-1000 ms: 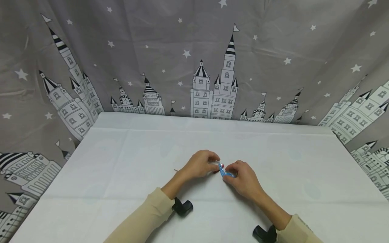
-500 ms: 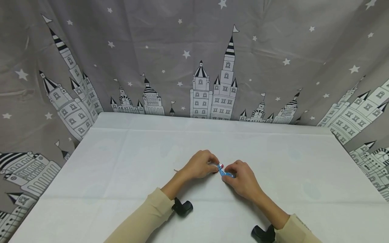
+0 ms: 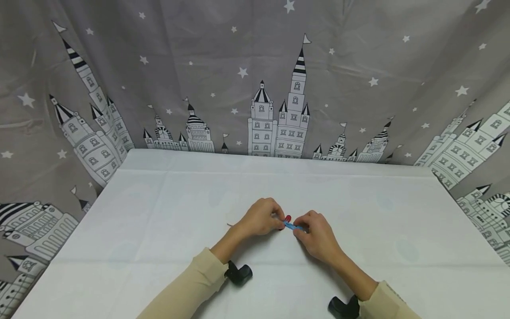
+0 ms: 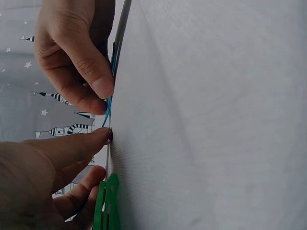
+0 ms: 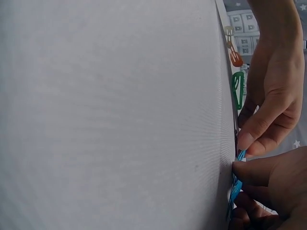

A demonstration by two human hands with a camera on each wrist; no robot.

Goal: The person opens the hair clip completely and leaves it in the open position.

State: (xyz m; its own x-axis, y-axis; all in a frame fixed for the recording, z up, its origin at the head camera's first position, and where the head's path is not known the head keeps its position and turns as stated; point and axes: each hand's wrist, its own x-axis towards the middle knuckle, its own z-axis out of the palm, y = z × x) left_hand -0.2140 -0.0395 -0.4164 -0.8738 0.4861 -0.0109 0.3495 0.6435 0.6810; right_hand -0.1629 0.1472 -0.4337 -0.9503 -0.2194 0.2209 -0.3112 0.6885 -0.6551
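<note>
In the head view a blue snap hair clip (image 3: 290,225) stretches between the two hands, just over the white table. My right hand (image 3: 320,235) pinches its right part between thumb and fingers. At the clip's other end, thumb and fingertips of my left hand (image 3: 260,218) pinch it, seen also in the right wrist view. A small red piece (image 3: 288,218) shows right by the left fingertips; its shape is mostly hidden. Beside the left hand, a green snap hair clip (image 5: 238,89) lies in the right wrist view.
Beyond the green clip lie an orange clip (image 5: 235,58) and a beige clip (image 5: 229,33) in a row. The white table (image 3: 179,199) reaches back to a grey curtain (image 3: 223,57) printed with castles and stars. Black wrist cameras (image 3: 240,273) sit by both cuffs.
The blue clip was bent in a V and now looks straighter. My left fingertips have come down onto its left end. Both hands otherwise stay nearly in place.
</note>
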